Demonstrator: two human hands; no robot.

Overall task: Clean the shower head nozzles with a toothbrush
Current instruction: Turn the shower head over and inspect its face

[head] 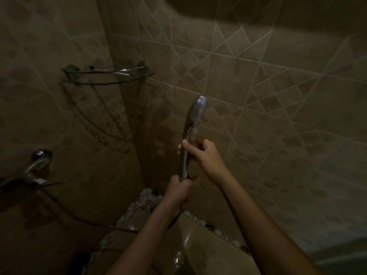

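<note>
**Both hands on the shower head in a dim tiled corner**

Nearest the camera, two bare forearms are reaching forward and up from the bottom edge. The left hand is closing fully around the bottom end of the chrome handle of the shower head, fingers wrapped tight, with the hose dropping away beneath the fist and trailing left across the wall. Just above it, the right hand is curling around the handle's upper part, thumb pressing across the front of the chrome; something brownish is showing at the fingers, but the light is too poor to tell whether that is a toothbrush or only skin and shadow.

The shower head is standing nearly upright between the hands and the wall, its pale nozzle face turning to the right and catching a bluish glint at the top.

Below and behind the hands, the wet floor is shining, with a pebbled strip and a small drain sitting at the corner.

Further left, the chrome tap is jutting from the wall, well apart from the hands. Higher up, a glass corner shelf is spanning the corner, a thin pale stick-like item lying on it. Beige patterned tiles are covering both walls.
</note>
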